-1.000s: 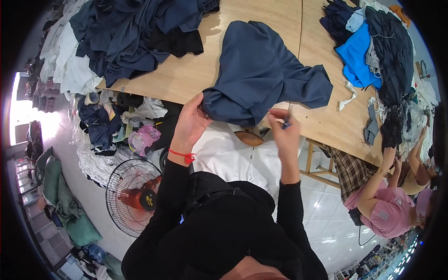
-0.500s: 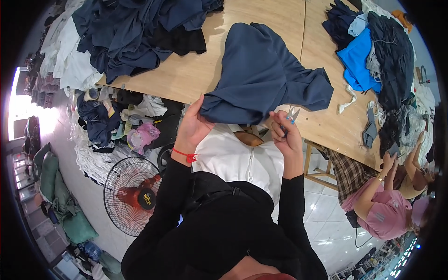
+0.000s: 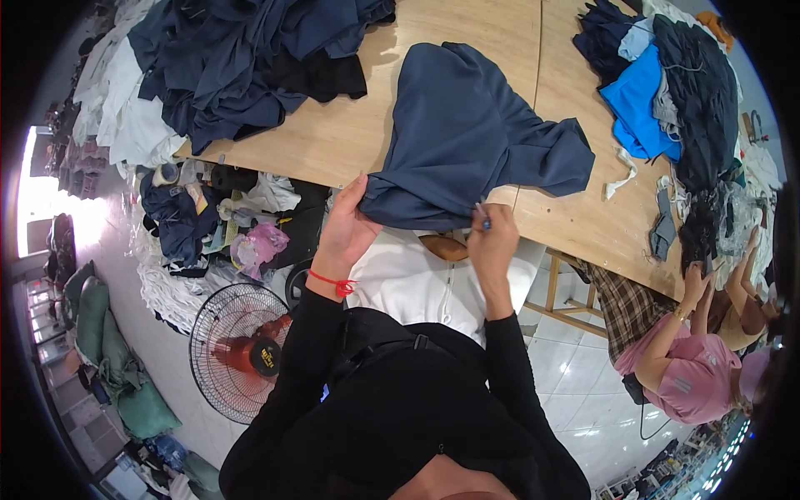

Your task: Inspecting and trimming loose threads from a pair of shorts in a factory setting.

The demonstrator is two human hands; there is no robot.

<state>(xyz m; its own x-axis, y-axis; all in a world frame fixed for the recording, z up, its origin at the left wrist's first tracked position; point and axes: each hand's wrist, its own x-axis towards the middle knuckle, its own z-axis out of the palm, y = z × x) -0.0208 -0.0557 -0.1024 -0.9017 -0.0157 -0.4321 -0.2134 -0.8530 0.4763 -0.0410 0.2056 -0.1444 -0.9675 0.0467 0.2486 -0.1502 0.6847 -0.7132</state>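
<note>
A dark navy garment (image 3: 454, 117) lies bunched across the near edge of the wooden table, with one narrower part spread out to the right. My left hand (image 3: 346, 223), a red string round its wrist, grips the garment's near left edge between thumb and fingers. Closed around small scissors (image 3: 486, 222), my right hand (image 3: 497, 243) is at the garment's lower right edge. Most of the scissors is hidden by the fingers; only a bit of metal and a blue part show. Whether the blades touch the cloth I cannot tell.
Dark garments (image 3: 242, 67) are heaped on the table (image 3: 454, 21) at the far left, and a blue cloth (image 3: 637, 104) with black ones at the right. A fan (image 3: 242, 354) stands by my left arm. Two people work at the right, one in a pink shirt (image 3: 683, 375).
My right hand has turned over and moved slightly left with the scissors, bringing them to the garment's lower edge. The open blades seen before are now mostly hidden. My left hand keeps its hold.
</note>
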